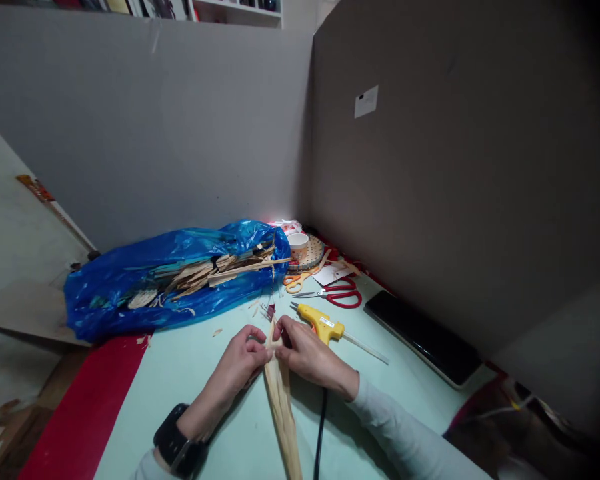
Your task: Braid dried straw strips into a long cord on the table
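The left hand (240, 363) and the right hand (305, 353) meet over the near middle of the table (190, 373), both pinching the top end of a long dried leaf strip (283, 407); fingertips of each close on it from either side, thumbs toward the centre. The strip lies on the pale green surface and runs back toward the person, between the forearms; something small and dark, perhaps a clip (270, 311), sits at its far tip, too small to tell for sure.

To my eye the grip works best kept close to that tip, with the layers pressed flat and their edges lined up; the material looks brittle, so a gentle, even squeeze seems wiser than a hard one.

A yellow glue gun (323, 325) lies just beside the right hand, its nozzle pointing left and its black cord (321, 427) trailing under that wrist, where it could snag. Red scissors (343, 293) and orange scissors (297, 280) lie beyond; a blue plastic bag (130, 287) of similar strips fills the left; a paper cup (297, 241) stands on a woven mat (314, 255); a dark tablet (423, 337) lies along the right partition.
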A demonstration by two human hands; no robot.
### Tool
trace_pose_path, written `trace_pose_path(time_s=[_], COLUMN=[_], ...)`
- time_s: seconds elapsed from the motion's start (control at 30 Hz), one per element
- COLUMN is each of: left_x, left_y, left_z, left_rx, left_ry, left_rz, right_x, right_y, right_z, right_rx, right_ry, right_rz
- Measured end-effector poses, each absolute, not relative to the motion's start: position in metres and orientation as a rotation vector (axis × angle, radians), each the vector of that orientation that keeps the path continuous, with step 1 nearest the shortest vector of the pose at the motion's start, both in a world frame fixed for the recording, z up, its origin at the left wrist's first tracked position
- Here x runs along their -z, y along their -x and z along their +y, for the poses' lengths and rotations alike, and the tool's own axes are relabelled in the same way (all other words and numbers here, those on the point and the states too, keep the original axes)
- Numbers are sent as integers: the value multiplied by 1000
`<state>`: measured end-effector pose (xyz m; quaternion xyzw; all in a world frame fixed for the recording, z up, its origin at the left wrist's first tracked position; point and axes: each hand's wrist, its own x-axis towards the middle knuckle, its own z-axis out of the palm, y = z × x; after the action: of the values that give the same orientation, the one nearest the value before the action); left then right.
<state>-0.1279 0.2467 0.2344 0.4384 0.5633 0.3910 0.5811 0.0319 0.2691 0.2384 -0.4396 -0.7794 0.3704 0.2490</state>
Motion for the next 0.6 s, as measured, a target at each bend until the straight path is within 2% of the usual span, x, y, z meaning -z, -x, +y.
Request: trace_pose_path(time_s=[0.23,0.6], left_x=[-235,-237], left_y=[138,130], left_z=[249,247], left_rx=[-758,-738], left_ry=[-1019,-1101], left_rz=[1327,1370], right_x=[-238,-230], right_y=[-33,-27], right_z=[271,267], right_rx=[-1065,-1017], right_ry=[1217,1295], right_rz=[-2121,-2072])
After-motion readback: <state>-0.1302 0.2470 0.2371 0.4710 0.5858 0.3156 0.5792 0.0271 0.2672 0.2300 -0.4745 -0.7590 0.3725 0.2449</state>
